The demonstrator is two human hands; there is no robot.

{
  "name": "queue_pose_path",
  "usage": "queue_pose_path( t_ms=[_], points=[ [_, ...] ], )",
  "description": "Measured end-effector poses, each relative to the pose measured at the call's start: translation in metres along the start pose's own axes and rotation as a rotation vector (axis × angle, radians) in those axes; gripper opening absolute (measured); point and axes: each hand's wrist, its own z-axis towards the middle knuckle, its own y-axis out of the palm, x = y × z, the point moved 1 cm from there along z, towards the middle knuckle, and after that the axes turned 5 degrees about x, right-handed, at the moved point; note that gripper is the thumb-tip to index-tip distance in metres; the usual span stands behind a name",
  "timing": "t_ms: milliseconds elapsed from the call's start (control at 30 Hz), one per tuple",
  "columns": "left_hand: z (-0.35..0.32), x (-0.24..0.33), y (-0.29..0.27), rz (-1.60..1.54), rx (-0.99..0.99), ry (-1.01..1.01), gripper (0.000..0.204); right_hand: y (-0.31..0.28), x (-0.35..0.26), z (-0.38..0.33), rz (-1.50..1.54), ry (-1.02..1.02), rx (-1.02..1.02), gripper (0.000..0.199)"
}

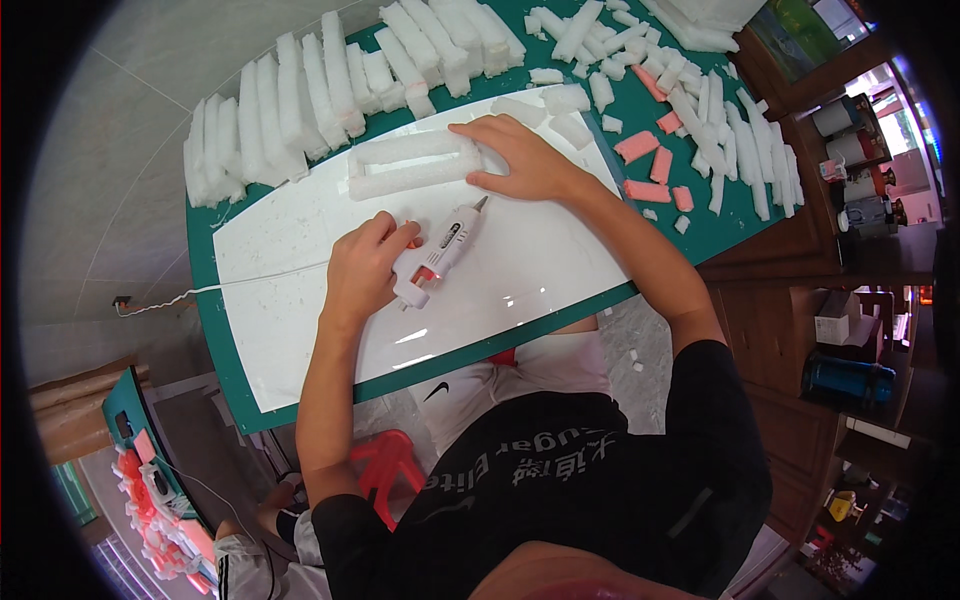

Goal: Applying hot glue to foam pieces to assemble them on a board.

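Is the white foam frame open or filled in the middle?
Open: the foam frame has bars around a gap showing the white board.

My left hand [365, 262] partly hides the glue gun [448, 240]; at one o'clock, white foam slabs [705, 22] run out of view.

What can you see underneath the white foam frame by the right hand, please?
Around the foam frame, the white sheet shows, lying on the green tabletop. The right hand holds the frame's right end. Whatever lies directly beneath the foam is covered from view.
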Motion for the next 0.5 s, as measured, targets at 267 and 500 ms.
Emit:
queue_pose_path(
  t_ms=[267, 500],
  points=[
    [-0.0013, -0.0016, 0.0019, -0.005, -0.013, -0.026, 0.041, 0.0029, 0.0018, 0.0004, -0.018, -0.017, 0.011, 0.066],
    [-0.0016, -0.0024, 0.0027, 0.009, -0.046, -0.044, 0.041, 0.0032, 0.0003, -0.0001, -0.03, -0.033, 0.027, 0.066]
  ],
)
